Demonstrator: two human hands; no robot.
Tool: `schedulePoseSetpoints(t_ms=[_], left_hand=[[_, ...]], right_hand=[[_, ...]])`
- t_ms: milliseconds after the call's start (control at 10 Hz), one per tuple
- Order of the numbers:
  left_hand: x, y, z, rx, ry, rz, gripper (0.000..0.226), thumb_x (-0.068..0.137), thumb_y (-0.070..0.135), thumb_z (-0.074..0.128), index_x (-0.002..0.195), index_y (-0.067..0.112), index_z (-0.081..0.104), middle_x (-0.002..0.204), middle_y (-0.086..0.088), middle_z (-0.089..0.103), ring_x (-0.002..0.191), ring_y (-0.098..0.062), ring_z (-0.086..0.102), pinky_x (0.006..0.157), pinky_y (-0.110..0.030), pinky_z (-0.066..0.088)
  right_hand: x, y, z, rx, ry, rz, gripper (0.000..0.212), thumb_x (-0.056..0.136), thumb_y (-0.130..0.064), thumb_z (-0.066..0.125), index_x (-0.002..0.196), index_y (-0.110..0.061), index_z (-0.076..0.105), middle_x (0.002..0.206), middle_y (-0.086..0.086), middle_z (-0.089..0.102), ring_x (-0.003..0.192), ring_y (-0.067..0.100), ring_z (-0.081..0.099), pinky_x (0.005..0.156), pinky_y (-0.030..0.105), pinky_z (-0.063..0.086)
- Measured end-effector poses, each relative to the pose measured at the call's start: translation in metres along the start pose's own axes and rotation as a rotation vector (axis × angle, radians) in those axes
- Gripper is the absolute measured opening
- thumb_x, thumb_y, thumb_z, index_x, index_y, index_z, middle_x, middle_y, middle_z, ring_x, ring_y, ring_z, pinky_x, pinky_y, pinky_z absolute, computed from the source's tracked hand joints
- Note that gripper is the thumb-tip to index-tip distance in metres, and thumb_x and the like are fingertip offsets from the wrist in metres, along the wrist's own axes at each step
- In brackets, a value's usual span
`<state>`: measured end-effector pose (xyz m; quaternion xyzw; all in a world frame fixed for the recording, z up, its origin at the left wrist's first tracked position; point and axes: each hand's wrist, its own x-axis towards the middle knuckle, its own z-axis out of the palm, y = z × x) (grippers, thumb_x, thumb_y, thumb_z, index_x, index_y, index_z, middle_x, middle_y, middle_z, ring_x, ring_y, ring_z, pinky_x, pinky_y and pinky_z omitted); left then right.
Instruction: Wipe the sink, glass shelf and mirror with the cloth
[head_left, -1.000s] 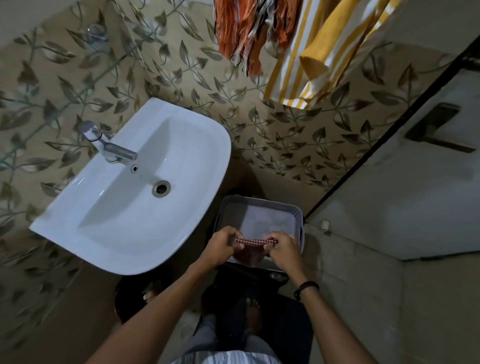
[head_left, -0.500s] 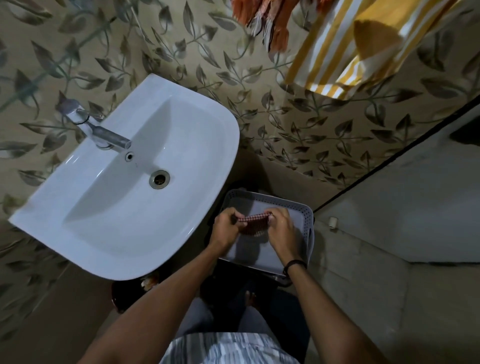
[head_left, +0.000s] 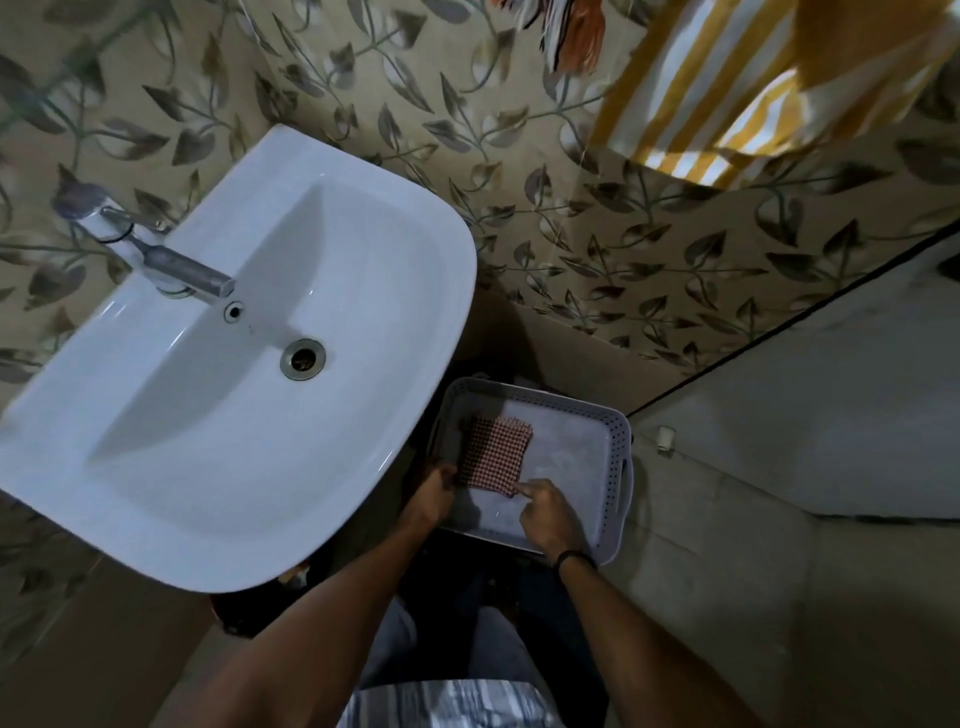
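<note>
The cloth (head_left: 496, 454) lies folded in the basket (head_left: 618, 467) by the sink (head_left: 363, 467). The left hand (head_left: 434, 493) pinches its near-left edge. The right hand (head_left: 548, 512) has one finger on the near corner, the rest curled, and whether it's pinching is hard to tell. The cloth looks light and floppy, so bunching the middle is probably the best hold.

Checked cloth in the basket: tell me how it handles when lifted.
Probably floppy: the checked cloth lies folded flat in the basket, so it should droop and unfold. Likely light; the left hand pinches just its edge.

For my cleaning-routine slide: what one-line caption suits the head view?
Beside the white sink, left hand and right hand on a folded checked cloth in the grey basket.
</note>
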<state>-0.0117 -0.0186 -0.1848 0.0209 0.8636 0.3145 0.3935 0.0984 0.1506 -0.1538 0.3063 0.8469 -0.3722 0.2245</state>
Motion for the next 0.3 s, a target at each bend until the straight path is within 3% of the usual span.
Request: schedulePoseSetpoints(t_ms=[100, 300], left_hand=[[-0.002, 0.001, -0.002, 0.036, 0.04, -0.004, 0.024, 0.097, 0.002, 0.057, 0.12, 0.009, 0.064, 0.125, -0.012, 0.063, 0.123, -0.023, 0.058, 0.104, -0.027, 0.038], [0.009, -0.001, 0.003, -0.027, -0.04, 0.004, 0.037, 0.091, 0.0, 0.059, 0.126, 0.012, 0.064, 0.128, -0.008, 0.066, 0.122, -0.024, 0.059, 0.097, -0.019, 0.036]], right_hand=[[-0.002, -0.001, -0.005, 0.02, 0.034, 0.039, 0.046, 0.09, 0.003, 0.046, 0.128, -0.013, 0.067, 0.136, 0.004, 0.055, 0.124, 0.027, 0.054, 0.104, 0.031, 0.044], [0.007, -0.005, -0.019, 0.079, 0.05, 0.078, 0.037, 0.095, -0.008, 0.045, 0.119, -0.023, 0.069, 0.133, 0.003, 0.061, 0.115, 0.028, 0.06, 0.094, 0.036, 0.051]])
